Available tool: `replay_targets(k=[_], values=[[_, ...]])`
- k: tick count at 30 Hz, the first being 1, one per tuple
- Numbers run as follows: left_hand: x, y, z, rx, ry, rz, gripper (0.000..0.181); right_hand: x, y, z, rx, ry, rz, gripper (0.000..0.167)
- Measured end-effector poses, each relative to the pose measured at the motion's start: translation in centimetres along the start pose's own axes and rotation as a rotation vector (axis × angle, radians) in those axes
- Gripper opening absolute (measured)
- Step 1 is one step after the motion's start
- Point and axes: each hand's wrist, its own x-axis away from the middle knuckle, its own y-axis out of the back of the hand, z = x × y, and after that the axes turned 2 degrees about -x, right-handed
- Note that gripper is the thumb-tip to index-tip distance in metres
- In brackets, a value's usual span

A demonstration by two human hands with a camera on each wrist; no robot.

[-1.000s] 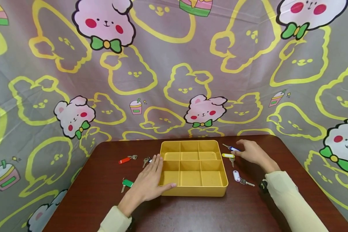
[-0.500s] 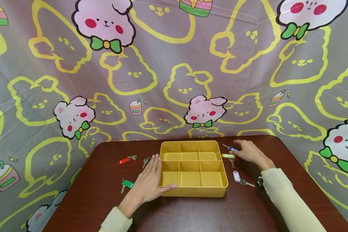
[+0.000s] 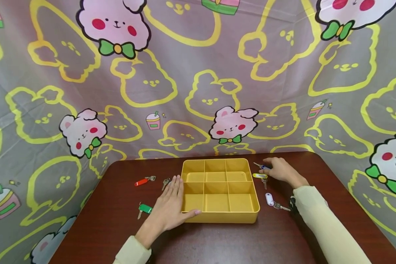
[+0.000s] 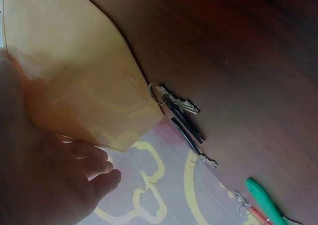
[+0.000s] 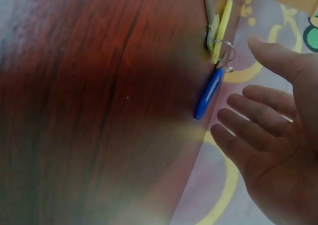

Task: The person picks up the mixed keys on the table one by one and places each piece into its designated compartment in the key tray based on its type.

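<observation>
Here's the left hand [image 3: 168,209], flat along the left wall of the yellow box [image 3: 221,217], its four straight fingers close together, pointing toward the table's far edge, thumb stretched out across the box's near left corner. The box sits mid-table, toward that far edge, six compartments facing up.

Over to the right hand [image 3: 280,169]! The arm in its pale sleeve [image 3: 320,216] stretches up from the near right of the table [image 3: 217,242], wrist low, back of the hand up. The right wrist view shows thumb well apart from the fingers, the four gently bent with slim gaps, nothing between them. Just beside the fingertips lies the blue-tagged key [image 5: 209,93], near the far right corner of the box, a gap showing between.

Next to it, the yellow-tagged key [image 3: 260,176]; nearer, the white-tagged key [image 3: 270,199]. Toward the table's left edge: the red-tagged key [image 3: 141,182] and the green-tagged key [image 3: 145,209], while a half-hidden key [image 3: 166,182] peeks out by the left fingertips.
</observation>
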Motion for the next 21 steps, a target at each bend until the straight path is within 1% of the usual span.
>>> replay_targets(k=[7, 14, 21], values=[[0.12, -0.08, -0.02, -0.019, -0.005, -0.028, 0.121, -0.3, -0.12, -0.33, 0.006, -0.015, 0.009, 0.063], [0.15, 0.09, 0.08, -0.01, 0.002, -0.026, 0.121, -0.38, -0.44, -0.41, -0.002, 0.022, -0.008, 0.047], [0.13, 0.06, 0.0, -0.005, -0.005, -0.026, 0.121, -0.56, -0.86, -0.59, 0.022, 0.018, -0.02, 0.039]])
